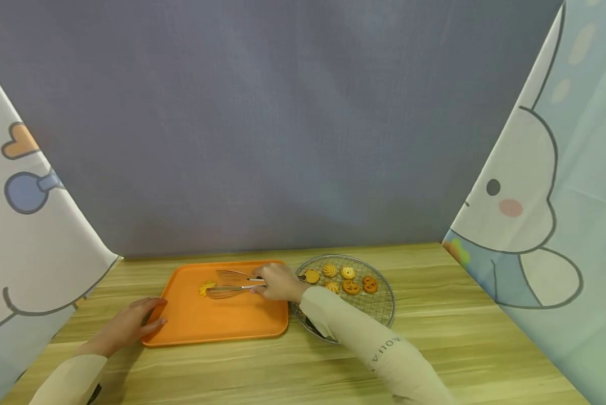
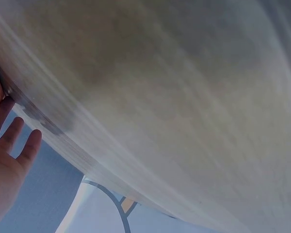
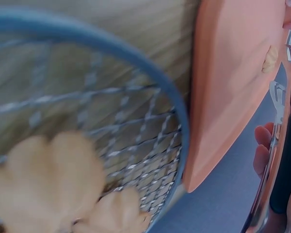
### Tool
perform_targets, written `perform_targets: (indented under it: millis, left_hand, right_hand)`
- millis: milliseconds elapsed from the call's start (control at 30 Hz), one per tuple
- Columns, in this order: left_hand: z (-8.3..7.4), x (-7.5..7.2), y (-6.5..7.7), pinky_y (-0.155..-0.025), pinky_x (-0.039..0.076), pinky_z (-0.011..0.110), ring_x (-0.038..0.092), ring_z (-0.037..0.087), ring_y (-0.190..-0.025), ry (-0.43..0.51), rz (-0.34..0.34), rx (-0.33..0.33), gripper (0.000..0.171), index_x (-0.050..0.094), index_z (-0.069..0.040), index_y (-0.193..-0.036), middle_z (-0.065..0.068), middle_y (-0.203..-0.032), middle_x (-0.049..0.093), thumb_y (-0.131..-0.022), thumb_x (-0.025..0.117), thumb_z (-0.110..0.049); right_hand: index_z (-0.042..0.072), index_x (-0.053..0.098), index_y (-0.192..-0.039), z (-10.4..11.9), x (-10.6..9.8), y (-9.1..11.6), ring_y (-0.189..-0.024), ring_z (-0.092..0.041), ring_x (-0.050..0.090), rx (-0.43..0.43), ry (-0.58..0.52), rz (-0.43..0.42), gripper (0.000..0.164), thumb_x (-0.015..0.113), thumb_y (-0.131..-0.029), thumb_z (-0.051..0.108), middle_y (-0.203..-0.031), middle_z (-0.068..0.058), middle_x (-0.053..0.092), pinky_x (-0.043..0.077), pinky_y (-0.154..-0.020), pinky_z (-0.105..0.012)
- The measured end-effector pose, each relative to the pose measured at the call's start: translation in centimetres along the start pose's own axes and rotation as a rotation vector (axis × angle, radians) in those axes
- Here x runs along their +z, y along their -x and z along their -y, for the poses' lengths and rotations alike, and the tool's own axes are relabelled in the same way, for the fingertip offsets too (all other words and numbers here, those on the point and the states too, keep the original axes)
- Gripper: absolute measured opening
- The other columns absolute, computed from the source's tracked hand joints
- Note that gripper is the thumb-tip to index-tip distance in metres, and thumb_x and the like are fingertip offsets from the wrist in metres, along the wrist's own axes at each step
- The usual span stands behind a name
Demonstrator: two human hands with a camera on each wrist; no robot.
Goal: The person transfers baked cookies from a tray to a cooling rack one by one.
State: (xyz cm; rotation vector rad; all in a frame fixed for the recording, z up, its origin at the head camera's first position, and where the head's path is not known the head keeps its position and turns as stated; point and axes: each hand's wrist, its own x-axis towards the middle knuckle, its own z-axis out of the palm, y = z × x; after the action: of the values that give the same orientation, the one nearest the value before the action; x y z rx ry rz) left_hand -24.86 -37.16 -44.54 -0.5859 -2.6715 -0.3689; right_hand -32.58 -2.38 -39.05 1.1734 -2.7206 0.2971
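Observation:
My right hand [image 1: 279, 281] grips a pair of metal tongs [image 1: 232, 291] over the orange tray [image 1: 207, 326]. The tongs' two arms stand apart, and the nearer tip comes right up to a yellow scalloped cookie [image 1: 207, 289] lying on the tray's left part. Dark handle grips [image 3: 287, 165] show against the palm in the right wrist view. At the tray's left edge, my left hand [image 1: 131, 323] touches the rim with its fingers extended and the thumb apart. The left wrist view catches straight, spread fingers [image 2: 29, 148] beside a bit of the tray.
Right of the tray stands a round wire rack [image 1: 376, 312] with several cookies [image 1: 351, 287] of different shapes on it. My right forearm [image 1: 379, 349] crosses over the rack's near part. Behind the wooden table [image 1: 222, 371] hangs a grey cloth [image 1: 283, 140].

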Motion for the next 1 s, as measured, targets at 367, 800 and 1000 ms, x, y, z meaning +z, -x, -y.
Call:
perform_targets:
  millis: [367,800,1000]
  left_hand:
    - [-0.2,0.0,0.0,-0.078,0.046,0.058,0.057,0.045,-0.096,-0.006,-0.011,0.012,0.042,0.062,0.001,-0.107,0.023,-0.104,0.062,-0.072,0.076,-0.02]
    - [-0.3,-0.2,0.1,-0.081,0.045,0.057,0.055,0.044,-0.1,0.012,0.035,-0.036,0.043,0.061,0.0,-0.111,0.022,-0.11,0.061,-0.076,0.073,-0.024]
    - [-0.3,-0.2,0.2,-0.08,0.045,0.058,0.055,0.045,-0.099,0.01,0.03,-0.03,0.043,0.061,0.0,-0.11,0.024,-0.109,0.06,-0.076,0.073,-0.023]
  right_hand:
    - [0.015,0.061,-0.119,1.0,1.0,-1.8,-0.084,-0.006,0.065,0.069,-0.041,0.037,0.041,0.062,-0.085,0.039,-0.114,0.002,0.065,0.051,-0.064,-0.016]
    - [0.014,0.06,-0.121,1.5,2.0,-2.8,-0.089,-0.006,0.065,0.088,-0.073,0.076,0.043,0.062,-0.085,0.038,-0.117,0.002,0.063,0.052,-0.075,-0.019]
    - [0.014,0.059,-0.121,2.1,1.9,-3.2,-0.092,-0.007,0.064,0.108,-0.079,0.09,0.043,0.062,-0.085,0.037,-0.118,0.002,0.063,0.052,-0.075,-0.018]
